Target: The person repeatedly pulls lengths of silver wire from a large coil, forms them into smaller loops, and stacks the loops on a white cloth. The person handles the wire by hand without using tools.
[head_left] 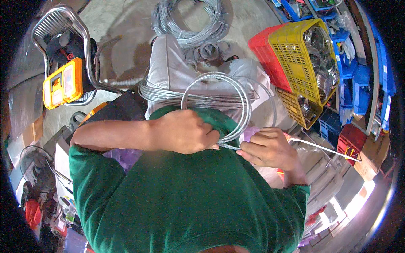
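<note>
In front of my chest is a small looped coil of silvery wire rope (pixel 248 105). My left hand (pixel 187 131) is closed around the lower left side of its loops. At the coil's lower right, my right hand (pixel 270 147) pinches a strand of the same wire, with its fingertips pressed together. One looser loop arcs out to the right above the right hand. Behind the small coil, a wider coil of wire (pixel 158 93) rests across my lap on the grey trousers.
On the floor ahead lie a big wire coil (pixel 187 39) and smaller coils (pixel 206 52). To the right, a yellow crate (pixel 287 55) holding shiny coils stands beside a red crate (pixel 263 59), near blue bins (pixel 361 86). A metal chair (pixel 87 52) with an orange case (pixel 63 84) is at left.
</note>
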A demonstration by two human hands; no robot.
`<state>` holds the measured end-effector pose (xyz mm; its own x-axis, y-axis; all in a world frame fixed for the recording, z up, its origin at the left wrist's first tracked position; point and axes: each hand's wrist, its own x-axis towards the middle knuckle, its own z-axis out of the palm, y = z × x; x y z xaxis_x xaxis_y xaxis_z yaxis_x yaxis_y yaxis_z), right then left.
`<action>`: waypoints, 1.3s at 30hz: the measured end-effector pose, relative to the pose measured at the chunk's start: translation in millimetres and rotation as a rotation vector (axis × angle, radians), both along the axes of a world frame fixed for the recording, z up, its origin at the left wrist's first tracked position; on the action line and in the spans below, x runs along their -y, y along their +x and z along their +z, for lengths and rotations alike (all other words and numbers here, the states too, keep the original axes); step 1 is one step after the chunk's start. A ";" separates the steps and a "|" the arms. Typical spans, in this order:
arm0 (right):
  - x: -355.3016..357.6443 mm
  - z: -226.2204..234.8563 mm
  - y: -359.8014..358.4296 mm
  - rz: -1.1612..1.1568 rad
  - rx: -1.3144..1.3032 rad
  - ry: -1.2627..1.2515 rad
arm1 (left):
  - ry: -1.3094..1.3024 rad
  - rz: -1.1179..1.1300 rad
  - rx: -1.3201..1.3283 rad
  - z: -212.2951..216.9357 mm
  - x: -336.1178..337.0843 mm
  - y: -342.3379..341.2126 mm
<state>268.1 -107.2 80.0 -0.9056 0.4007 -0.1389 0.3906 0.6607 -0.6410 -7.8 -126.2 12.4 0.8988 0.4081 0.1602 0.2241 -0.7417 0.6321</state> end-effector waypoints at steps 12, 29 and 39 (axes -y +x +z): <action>0.0 8.7 13.5 0.002 -0.088 0.067 | 0.052 0.025 -0.041 10.0 2.7 -1.4; -9.5 28.1 22.3 0.058 -0.058 0.152 | 0.003 0.050 -0.072 19.1 3.6 -8.8; -111.5 23.2 10.0 -0.095 -0.150 0.469 | -1.007 0.150 0.152 37.0 -36.6 -27.1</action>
